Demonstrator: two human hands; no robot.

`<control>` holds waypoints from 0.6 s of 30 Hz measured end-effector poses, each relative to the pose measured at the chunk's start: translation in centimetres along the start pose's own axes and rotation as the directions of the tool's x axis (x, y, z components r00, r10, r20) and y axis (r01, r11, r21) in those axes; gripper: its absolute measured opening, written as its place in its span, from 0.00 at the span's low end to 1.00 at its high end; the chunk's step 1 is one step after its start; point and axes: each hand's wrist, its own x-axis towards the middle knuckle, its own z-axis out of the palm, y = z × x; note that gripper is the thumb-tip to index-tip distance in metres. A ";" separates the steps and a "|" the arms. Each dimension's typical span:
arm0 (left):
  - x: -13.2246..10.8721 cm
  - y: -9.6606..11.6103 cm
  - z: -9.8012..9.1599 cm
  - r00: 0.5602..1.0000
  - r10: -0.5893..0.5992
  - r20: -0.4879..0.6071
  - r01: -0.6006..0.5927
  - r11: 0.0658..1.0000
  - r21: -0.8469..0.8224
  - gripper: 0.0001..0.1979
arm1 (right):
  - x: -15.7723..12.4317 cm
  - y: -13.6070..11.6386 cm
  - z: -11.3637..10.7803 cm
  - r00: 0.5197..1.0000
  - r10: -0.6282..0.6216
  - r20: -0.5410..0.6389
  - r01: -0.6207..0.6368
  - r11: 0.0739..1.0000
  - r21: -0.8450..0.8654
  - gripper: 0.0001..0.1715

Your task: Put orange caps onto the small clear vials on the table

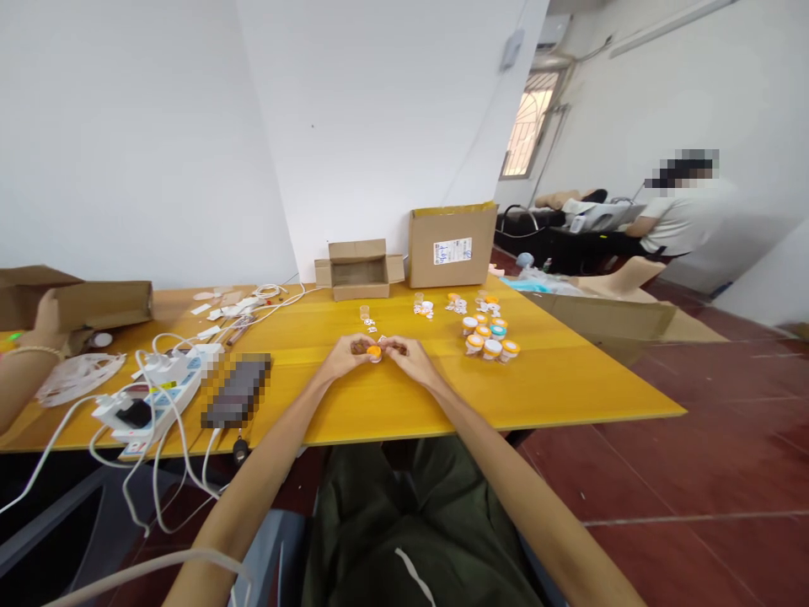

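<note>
Between the fingertips of both hands, over the front middle of the table, is a small jar with an orange lid [375, 354]. My left hand [343, 357] is closed on it from the left and my right hand [413, 361] from the right. Dark brown patches show at the fingers of both hands; I cannot make out what they are. Just beyond my hands lie small white pieces with dark marks [370, 324] beside an open clear cup [365, 312]. To the right stands a cluster of several small jars with orange, white and teal lids [491, 348].
More white pieces [456, 305] and clear cups lie at the back right. An open small carton [360, 274] and a larger box [452, 249] stand behind. At left are a power strip [183, 384], cables, a phone-like dark slab [238, 392] and another person's arm [22, 379].
</note>
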 end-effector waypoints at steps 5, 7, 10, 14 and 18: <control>0.0 0.0 0.0 1.000 0.016 -0.001 -0.016 1.000 0.023 0.15 | 0.0 -0.1 0.1 1.000 0.000 -0.001 0.000 1.000 0.004 0.14; 0.0 -0.2 0.0 1.000 0.024 -0.004 -0.024 0.999 0.036 0.15 | 0.0 -0.1 0.1 1.000 0.002 -0.002 -0.002 1.000 0.003 0.14; 0.0 -0.4 0.0 0.999 0.034 -0.007 -0.034 0.998 0.060 0.14 | 0.0 -0.1 0.1 1.000 0.005 -0.015 -0.005 1.000 0.003 0.14; 0.0 -0.4 0.0 0.999 0.042 -0.016 -0.041 0.995 0.086 0.14 | 0.0 -0.1 0.1 1.000 -0.002 -0.022 0.002 1.000 -0.002 0.13; -0.1 -0.3 0.1 0.999 0.032 0.011 -0.032 0.998 0.063 0.14 | 0.0 0.0 0.2 1.000 -0.004 -0.027 0.004 1.000 -0.008 0.12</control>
